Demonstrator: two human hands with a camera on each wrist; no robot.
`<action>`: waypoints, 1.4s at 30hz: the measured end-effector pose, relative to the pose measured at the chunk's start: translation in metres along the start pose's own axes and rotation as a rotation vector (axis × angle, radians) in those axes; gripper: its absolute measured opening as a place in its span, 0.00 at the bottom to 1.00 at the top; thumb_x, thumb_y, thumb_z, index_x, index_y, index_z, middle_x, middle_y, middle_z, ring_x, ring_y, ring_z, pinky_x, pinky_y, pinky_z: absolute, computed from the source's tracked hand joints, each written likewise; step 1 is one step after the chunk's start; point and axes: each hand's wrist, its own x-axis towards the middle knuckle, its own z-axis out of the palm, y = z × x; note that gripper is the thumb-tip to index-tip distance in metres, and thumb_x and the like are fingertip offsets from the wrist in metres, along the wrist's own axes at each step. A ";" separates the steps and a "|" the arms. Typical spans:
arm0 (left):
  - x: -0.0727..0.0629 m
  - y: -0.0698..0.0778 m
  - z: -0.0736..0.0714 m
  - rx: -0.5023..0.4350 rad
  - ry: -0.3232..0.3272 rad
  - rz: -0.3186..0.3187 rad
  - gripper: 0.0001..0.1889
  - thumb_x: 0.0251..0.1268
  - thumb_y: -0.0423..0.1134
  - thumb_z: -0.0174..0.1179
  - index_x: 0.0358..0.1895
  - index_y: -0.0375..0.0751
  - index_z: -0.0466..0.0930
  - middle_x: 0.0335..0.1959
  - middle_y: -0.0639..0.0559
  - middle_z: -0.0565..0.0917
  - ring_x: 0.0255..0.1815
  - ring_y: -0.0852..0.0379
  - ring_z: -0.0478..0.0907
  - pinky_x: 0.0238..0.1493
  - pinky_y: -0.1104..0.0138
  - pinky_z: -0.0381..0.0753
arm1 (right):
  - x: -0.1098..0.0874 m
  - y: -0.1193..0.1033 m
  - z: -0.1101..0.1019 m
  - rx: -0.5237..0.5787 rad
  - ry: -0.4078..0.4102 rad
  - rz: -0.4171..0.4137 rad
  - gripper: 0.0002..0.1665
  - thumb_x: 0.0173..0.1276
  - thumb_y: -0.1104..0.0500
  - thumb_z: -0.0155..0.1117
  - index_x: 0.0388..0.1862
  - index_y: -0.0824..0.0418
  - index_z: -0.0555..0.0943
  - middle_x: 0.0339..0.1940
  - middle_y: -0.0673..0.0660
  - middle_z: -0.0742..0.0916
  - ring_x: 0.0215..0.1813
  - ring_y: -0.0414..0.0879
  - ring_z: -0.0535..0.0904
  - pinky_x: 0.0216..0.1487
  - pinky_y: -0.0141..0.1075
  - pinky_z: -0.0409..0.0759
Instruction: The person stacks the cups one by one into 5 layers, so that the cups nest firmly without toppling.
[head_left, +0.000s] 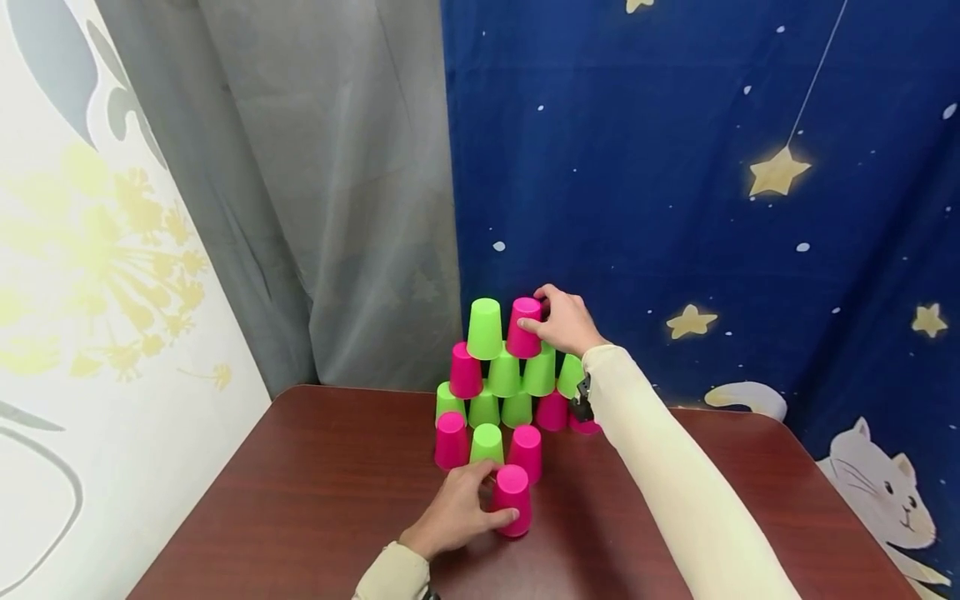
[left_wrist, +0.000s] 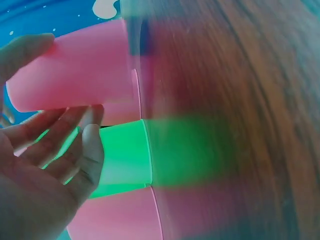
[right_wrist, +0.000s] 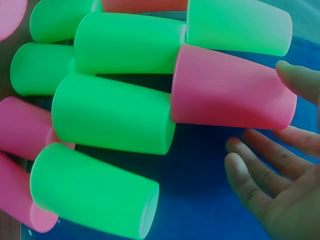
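My right hand (head_left: 567,322) holds a pink cup (head_left: 522,342) between thumb and fingers, near its upturned base. That cup stands upside down on the third tier of a cup stack, beside a green cup (head_left: 484,329). In the right wrist view, the cup's rim overlaps the green cups (right_wrist: 115,115) of the tier below. Nearer the front, my left hand (head_left: 459,512) grips another upside-down pink cup (head_left: 513,498), thumb on one side and fingers on the other. Just behind it stand a pink cup (head_left: 451,442), a green cup (head_left: 487,442) and another pink cup (head_left: 527,450) in a row.
The stack's lower tiers mix green and pink cups, with a pink cup (head_left: 466,372) at the second tier's left end. My right forearm hides part of its right side. A brown table (head_left: 337,475) carries everything; a blue curtain (head_left: 675,208) hangs close behind.
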 end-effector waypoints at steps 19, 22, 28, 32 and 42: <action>0.010 0.009 -0.043 0.048 0.059 0.100 0.29 0.53 0.52 0.74 0.59 0.51 0.78 0.42 0.64 0.85 0.40 0.65 0.79 0.39 0.66 0.84 | -0.063 0.032 0.004 0.105 0.108 -0.140 0.27 0.63 0.55 0.73 0.59 0.61 0.78 0.55 0.62 0.85 0.55 0.58 0.84 0.57 0.51 0.82; 0.014 0.015 -0.054 0.058 0.065 0.109 0.28 0.52 0.52 0.74 0.57 0.53 0.79 0.42 0.64 0.84 0.39 0.67 0.77 0.37 0.69 0.82 | -0.076 0.037 0.011 0.150 0.085 -0.162 0.26 0.63 0.56 0.74 0.58 0.61 0.79 0.54 0.62 0.86 0.53 0.57 0.85 0.53 0.50 0.85; 0.023 0.023 -0.074 0.052 0.074 0.121 0.28 0.50 0.51 0.76 0.56 0.52 0.79 0.43 0.61 0.85 0.42 0.63 0.81 0.41 0.67 0.85 | -0.094 0.047 0.027 0.200 0.054 -0.165 0.24 0.62 0.58 0.74 0.56 0.61 0.81 0.49 0.60 0.88 0.50 0.56 0.85 0.45 0.39 0.85; 0.027 0.026 -0.080 0.026 0.081 0.138 0.31 0.49 0.49 0.77 0.58 0.51 0.78 0.46 0.59 0.86 0.44 0.62 0.83 0.44 0.62 0.88 | -0.102 0.056 0.042 0.213 0.036 -0.140 0.24 0.61 0.59 0.75 0.55 0.61 0.81 0.46 0.57 0.88 0.49 0.54 0.84 0.43 0.35 0.84; 0.037 0.036 -0.084 0.051 0.090 0.159 0.33 0.47 0.49 0.77 0.59 0.50 0.75 0.47 0.58 0.85 0.44 0.56 0.83 0.41 0.67 0.85 | -0.114 0.070 0.078 0.275 0.015 -0.099 0.21 0.57 0.62 0.78 0.49 0.61 0.83 0.43 0.56 0.89 0.48 0.55 0.85 0.50 0.46 0.85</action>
